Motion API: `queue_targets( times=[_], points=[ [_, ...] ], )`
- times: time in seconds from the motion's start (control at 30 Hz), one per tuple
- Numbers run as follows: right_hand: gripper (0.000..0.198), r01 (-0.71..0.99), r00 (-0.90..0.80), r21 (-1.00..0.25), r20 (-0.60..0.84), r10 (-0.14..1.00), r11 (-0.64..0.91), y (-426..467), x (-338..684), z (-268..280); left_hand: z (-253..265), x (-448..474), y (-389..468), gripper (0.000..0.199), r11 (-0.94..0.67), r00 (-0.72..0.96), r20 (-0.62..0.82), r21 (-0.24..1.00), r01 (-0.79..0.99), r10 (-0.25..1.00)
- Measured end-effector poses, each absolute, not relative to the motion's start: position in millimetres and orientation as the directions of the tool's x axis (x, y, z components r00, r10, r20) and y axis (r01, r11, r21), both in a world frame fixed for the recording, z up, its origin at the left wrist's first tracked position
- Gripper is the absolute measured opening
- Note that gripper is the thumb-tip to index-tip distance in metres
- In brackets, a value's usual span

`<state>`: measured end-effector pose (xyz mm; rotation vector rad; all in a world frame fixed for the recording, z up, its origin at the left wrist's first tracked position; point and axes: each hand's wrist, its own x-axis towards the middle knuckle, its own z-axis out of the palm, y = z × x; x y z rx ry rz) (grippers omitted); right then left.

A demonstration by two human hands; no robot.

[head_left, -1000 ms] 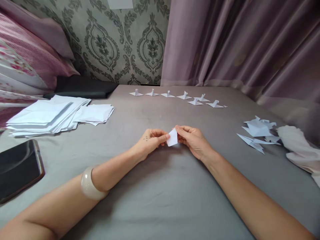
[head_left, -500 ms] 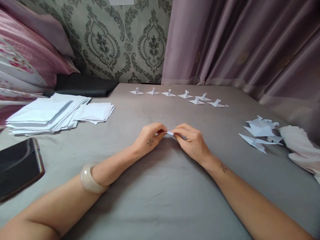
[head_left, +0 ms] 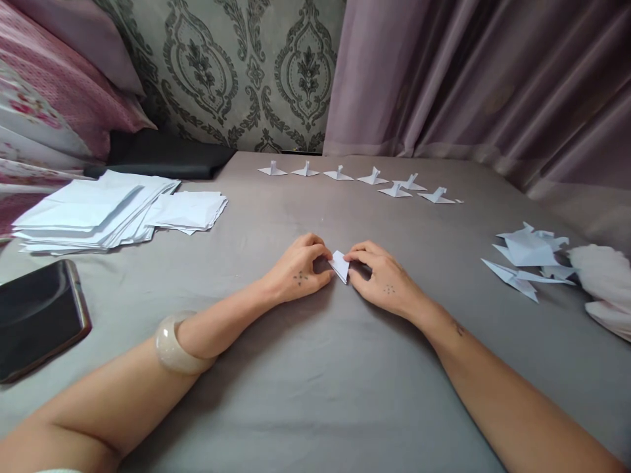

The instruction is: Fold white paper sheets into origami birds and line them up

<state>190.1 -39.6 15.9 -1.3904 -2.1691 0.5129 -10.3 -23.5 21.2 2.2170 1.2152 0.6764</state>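
Observation:
Between my hands, over the middle of the grey cloth surface [head_left: 315, 368], is a small folded piece of white paper [head_left: 340, 265], with its narrow end pointing towards me. My left hand [head_left: 303, 268] has its thumb and fingertips closed on the paper's left edge. On the opposite edge, my right hand [head_left: 384, 272] pinches it with thumb and forefinger, the other fingers curled behind. A pale bangle [head_left: 172, 348] circles my left forearm. Fingertips cover both side edges of the paper.
Several folded paper birds [head_left: 340, 173] stand along the far side. More folded paper pieces [head_left: 530, 253] lie at right beside a whitish cloth [head_left: 604, 282]. On the left are a stack of white paper sheets [head_left: 79, 213], a smaller paper stack [head_left: 190, 211] and a phone [head_left: 42, 318].
The folded paper was a thin sliver seen nearly edge-on; now its flat face shows, with its point towards me. Both hands still hold it. The view has shifted slightly.

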Motion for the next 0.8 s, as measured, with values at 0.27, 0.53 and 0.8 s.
queue_targets(
  times=[0.27,0.53,0.8],
  points=[
    [0.02,0.636,-0.278,-0.716,0.136,0.951,0.288,-31,191,15,14,-9,-18,0.017,-0.433,0.429,0.192,0.685,0.586,0.883],
    [0.019,0.645,-0.144,-0.749,0.08,0.986,0.155,-20,186,17,12,-5,-11,0.016,-0.339,0.347,0.145,0.721,0.605,0.926],
    [0.019,0.722,-0.161,-0.682,-0.004,0.987,0.115,-5,187,18,6,-3,-8,0.014,-0.326,0.33,0.15,0.744,0.584,0.932]
  ],
)
